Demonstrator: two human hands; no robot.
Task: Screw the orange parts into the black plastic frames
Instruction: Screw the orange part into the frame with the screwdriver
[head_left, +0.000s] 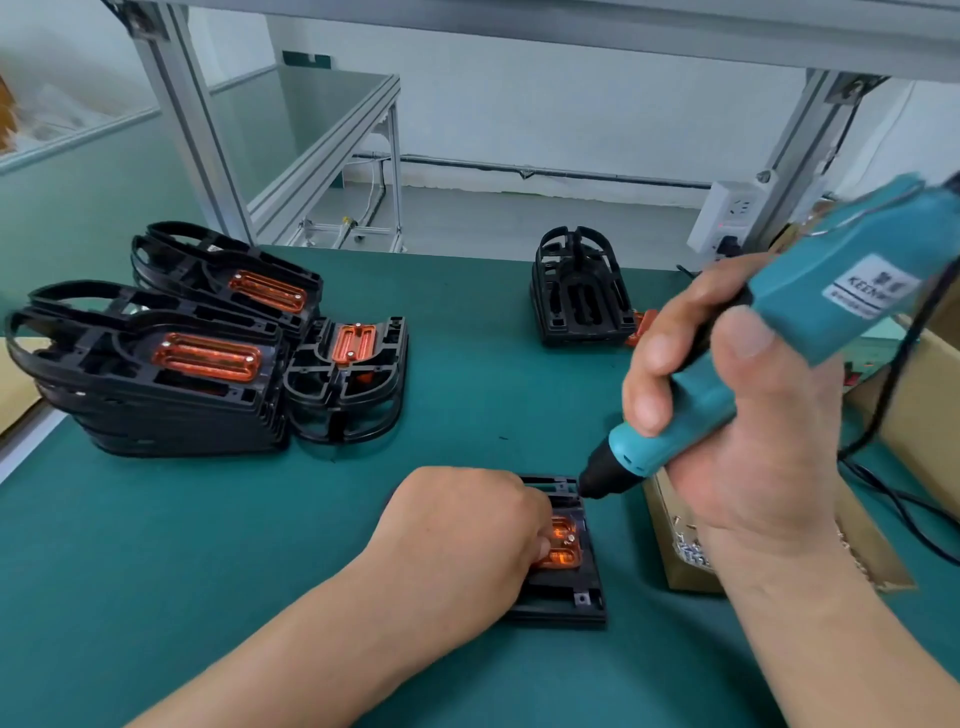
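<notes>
One frame (571, 597), prob. light stiff plastic: L hand (457, 535), fingers curled, pins part (563, 541) in it; R hand (748, 431) grips driver (841, 296).

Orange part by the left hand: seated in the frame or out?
In. The orange part lies in the black frame, left hand holding it; full seating cannot be told.

Orange parts (208, 358) visible: five. Black frames: two left stacks (156, 415), counts within unclear; one leaning frame (345, 410); one far stack (579, 296); one near frame (582, 597). One electric screwdriver (675, 447). One screw box (680, 574).
</notes>
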